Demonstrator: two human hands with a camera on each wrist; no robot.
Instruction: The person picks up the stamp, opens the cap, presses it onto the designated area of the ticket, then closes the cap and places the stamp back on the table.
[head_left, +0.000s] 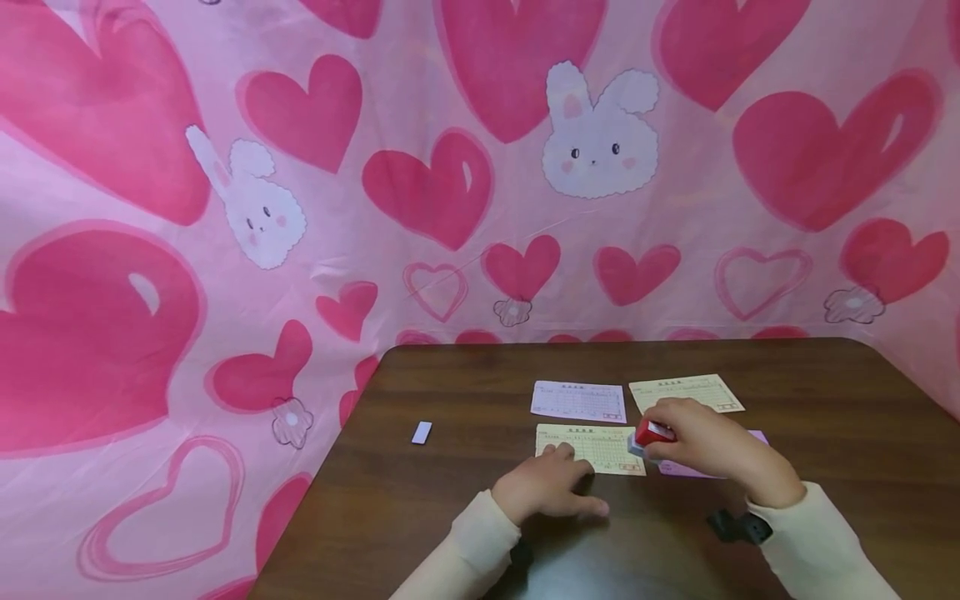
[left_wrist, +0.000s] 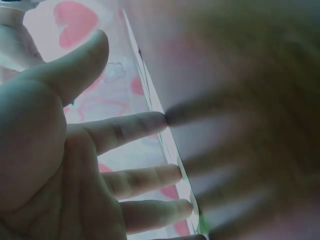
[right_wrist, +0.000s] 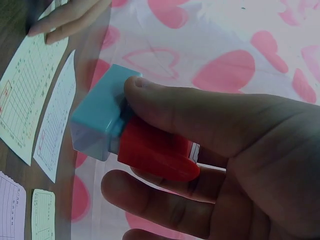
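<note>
My right hand [head_left: 708,442] holds a stamp [right_wrist: 160,152] with a red handle and a pale blue, clear-ended body, the thumb pressed along its side. In the head view the stamp is at the right end of a yellow printed slip [head_left: 592,450]. The left hand [head_left: 551,485] lies palm down at that slip's lower left, fingers spread and fingertips on its edge. Seen from the left wrist, its fingers [left_wrist: 132,131] reach out straight to the slip's thin edge. A purple slip [head_left: 686,471] is partly hidden under the right hand.
Behind the near slip lie a lavender slip [head_left: 577,402] and another yellow slip [head_left: 693,392]. A small white block [head_left: 422,432] sits to the left on the brown wooden table [head_left: 450,375]. A pink heart-patterned cloth [head_left: 465,100] hangs beyond the table.
</note>
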